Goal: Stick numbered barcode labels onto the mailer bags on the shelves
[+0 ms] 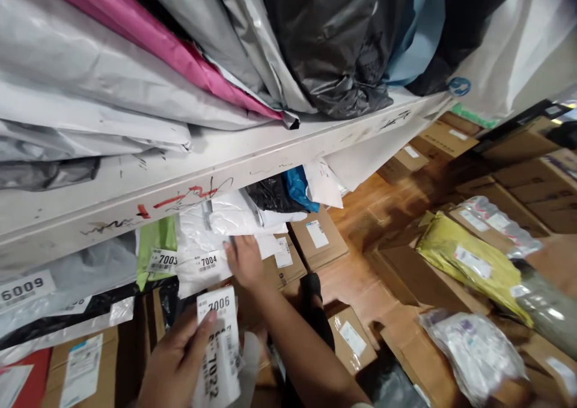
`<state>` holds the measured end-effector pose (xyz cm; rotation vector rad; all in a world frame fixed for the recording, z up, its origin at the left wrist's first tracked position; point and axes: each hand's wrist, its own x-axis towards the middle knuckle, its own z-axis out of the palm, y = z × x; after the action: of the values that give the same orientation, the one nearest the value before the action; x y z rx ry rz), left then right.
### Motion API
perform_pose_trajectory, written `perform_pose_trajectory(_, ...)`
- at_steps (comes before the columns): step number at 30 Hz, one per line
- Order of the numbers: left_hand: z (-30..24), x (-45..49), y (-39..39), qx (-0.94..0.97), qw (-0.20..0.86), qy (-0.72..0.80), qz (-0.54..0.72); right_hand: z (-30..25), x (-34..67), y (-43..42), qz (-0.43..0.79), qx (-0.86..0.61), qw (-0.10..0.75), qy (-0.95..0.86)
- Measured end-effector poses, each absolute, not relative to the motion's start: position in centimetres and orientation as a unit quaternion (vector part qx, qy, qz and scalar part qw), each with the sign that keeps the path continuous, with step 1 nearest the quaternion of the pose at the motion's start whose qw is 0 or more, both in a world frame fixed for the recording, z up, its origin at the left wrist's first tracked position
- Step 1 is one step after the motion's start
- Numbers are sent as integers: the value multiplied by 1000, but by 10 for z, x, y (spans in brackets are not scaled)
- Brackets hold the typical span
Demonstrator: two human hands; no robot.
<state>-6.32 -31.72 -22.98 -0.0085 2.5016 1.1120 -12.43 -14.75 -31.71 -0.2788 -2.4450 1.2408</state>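
Observation:
My left hand is closed around a folded strip of white number labels, printed with barcodes and figures such as 7006 and 7022. Under the shelf, my right hand reaches to a white mailing bag and grips its lower edge, thumb apart from the fingers. Some fingertips are hidden against the bag. Just left of that hand, a label reading 7004 is stuck on a white bag. A 7003 label sits on a green bag further left.
The white shelf edge runs above my hands, with grey, pink and black mailing bags on it. Cardboard boxes stand on the wooden floor. At right lie a yellow bag and a clear-wrapped parcel.

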Motion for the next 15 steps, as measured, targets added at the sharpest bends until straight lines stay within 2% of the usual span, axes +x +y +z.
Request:
perform_pose_trajectory(4, -237, -76, -286, 18, 118, 916, 384, -318, -133, -101, 426, -134, 233, -864)
perform_pose_trajectory(9, -244, -80, -283, -16, 101, 926, 363, -311, -134, -74, 444, -120, 255, -851)
perform_pose_trajectory(15, -247, -72, -286, 22, 84, 928, 363, -312, -136, -82, 439, -120, 250, -855)
